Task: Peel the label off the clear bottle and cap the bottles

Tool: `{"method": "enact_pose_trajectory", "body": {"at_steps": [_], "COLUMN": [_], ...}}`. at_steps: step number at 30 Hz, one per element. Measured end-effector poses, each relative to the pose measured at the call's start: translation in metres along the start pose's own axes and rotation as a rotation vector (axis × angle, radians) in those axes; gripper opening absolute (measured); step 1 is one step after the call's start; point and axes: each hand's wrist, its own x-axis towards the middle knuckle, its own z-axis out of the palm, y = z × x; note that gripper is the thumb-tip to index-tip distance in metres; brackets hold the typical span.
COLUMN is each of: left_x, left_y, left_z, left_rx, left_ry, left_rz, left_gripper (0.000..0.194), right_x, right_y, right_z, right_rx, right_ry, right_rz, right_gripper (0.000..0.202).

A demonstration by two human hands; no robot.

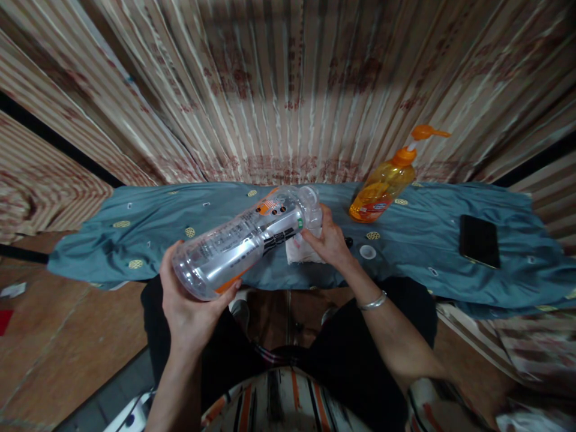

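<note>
A clear plastic bottle [238,246] with a silver and orange label lies tilted across both my hands, its neck up to the right. My left hand [189,306] is wrapped round its base. Near the neck, my right hand [330,240] grips the bottle, with a silver bangle on that wrist. No cap shows on the mouth. Partly behind the bottle and right hand lies a white tissue or packet [299,251]. A small white round cap [368,252] rests on the cloth just right of my right hand, beside a small black object mostly hidden by it.
An orange pump bottle [380,186] of yellow liquid stands at the back right. Farther right lies a flat black rectangular object [479,241]. Teal patterned cloth [135,222] covers the narrow table. Striped curtains [270,90] hang close behind it. My legs are beneath the front edge.
</note>
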Motion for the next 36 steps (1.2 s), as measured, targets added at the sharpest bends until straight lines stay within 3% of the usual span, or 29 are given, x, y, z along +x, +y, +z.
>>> {"method": "enact_pose_trajectory", "body": {"at_steps": [27, 36], "left_x": [-0.0004, 0.0024], "left_y": [-0.0003, -0.0012], "left_z": [0.0003, 0.0002], "left_rx": [-0.003, 0.0], "left_ry": [0.008, 0.001], "left_rz": [0.024, 0.007], "left_gripper": [0.098, 0.105], "right_x": [0.0002, 0.0004], "right_y": [-0.002, -0.003], "right_z": [-0.0009, -0.0019], "right_rx": [0.021, -0.015], "right_ry": [-0.002, -0.029], "right_rz": [-0.001, 0.022], "right_gripper": [0.07, 0.072]}}
